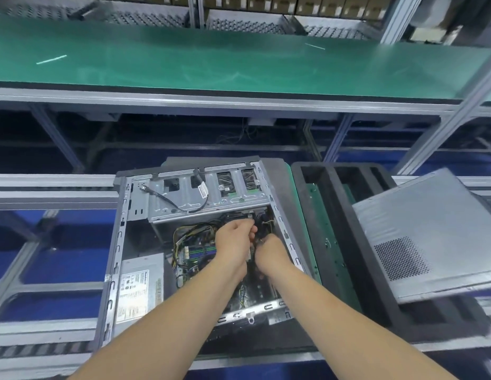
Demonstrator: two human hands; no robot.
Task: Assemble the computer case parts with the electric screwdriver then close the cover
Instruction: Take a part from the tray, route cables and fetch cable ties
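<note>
Inside the open case (123, 242), both hands work among cables (184, 234). Left hand (234, 242) pinches a small connector; right hand (271, 252) is curled, its grip unclear. Cover (430, 237) lies right, on foam (334, 204).

- Two forearms enter from the bottom edge of the frame, one from lower left of centre and one from lower right of centre; both are bare for their whole visible length, with no sleeve edge in view.
- The left hand (233, 244) is bare: no glove, ring or band shows on it.
- The right hand (271, 253) is likewise bare, ungloved, and nothing is worn at its wrist.
- No watch, strap or bracelet shows on either wrist.
- Fingertips and nails are too small and too blurred to tell apart.
- Nothing else of the person appears: no torso, clothing or footwear falls inside the picture.
</note>
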